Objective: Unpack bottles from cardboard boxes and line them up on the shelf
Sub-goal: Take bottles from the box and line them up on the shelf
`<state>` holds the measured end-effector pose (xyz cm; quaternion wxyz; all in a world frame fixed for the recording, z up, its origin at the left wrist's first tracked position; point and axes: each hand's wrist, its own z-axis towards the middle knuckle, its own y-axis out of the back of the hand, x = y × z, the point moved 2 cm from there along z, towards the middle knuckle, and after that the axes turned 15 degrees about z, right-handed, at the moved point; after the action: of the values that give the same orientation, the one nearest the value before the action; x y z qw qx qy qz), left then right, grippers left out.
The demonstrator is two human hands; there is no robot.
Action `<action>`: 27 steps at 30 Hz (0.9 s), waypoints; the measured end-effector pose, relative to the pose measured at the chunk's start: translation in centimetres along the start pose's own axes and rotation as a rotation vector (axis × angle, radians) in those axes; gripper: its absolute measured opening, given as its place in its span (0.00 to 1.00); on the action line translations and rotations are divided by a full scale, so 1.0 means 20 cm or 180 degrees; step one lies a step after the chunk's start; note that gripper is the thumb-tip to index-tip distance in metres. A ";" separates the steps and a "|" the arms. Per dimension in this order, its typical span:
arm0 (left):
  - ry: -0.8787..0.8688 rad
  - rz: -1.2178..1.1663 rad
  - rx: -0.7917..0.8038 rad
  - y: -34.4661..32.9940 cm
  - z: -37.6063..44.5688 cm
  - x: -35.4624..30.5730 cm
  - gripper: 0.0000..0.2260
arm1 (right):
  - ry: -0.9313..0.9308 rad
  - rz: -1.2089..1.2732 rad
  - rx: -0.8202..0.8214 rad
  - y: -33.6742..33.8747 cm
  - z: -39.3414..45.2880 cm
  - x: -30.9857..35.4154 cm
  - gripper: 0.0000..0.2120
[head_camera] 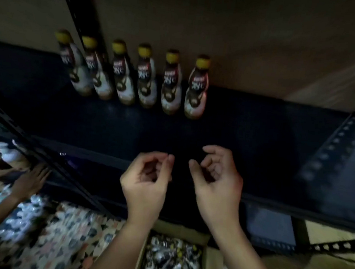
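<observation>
My left hand (145, 180) and right hand (217, 180) hover empty, fingers loosely curled, over the shelf (246, 139); six bottles (172, 83) stand in a row behind.

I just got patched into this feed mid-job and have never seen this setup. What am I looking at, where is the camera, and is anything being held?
There is no machine here: a person works with bare hands, and the single picture comes from a camera on their head, looking forward and down. The left hand and right hand hover with loosely curled fingers over the dark shelf, holding nothing. Six bottles with yellow caps stand in a row at the back of the shelf. Below, an open cardboard box holds more bottles. At far left, another person's hands reach into view; what they hold is too blurred to tell.
</observation>
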<state>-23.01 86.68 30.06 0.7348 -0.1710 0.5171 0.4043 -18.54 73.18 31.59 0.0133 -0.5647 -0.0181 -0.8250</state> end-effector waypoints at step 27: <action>0.1296 0.3563 0.3143 -0.19 -1.96 3.37 0.24 | -0.3300 -0.2241 0.1703 0.38 -2.06 -3.29 0.22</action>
<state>-35.14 86.30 -46.92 0.3026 0.3923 0.7717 0.3987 -32.67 63.74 -44.58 -0.1272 -0.8248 -0.4082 -0.3701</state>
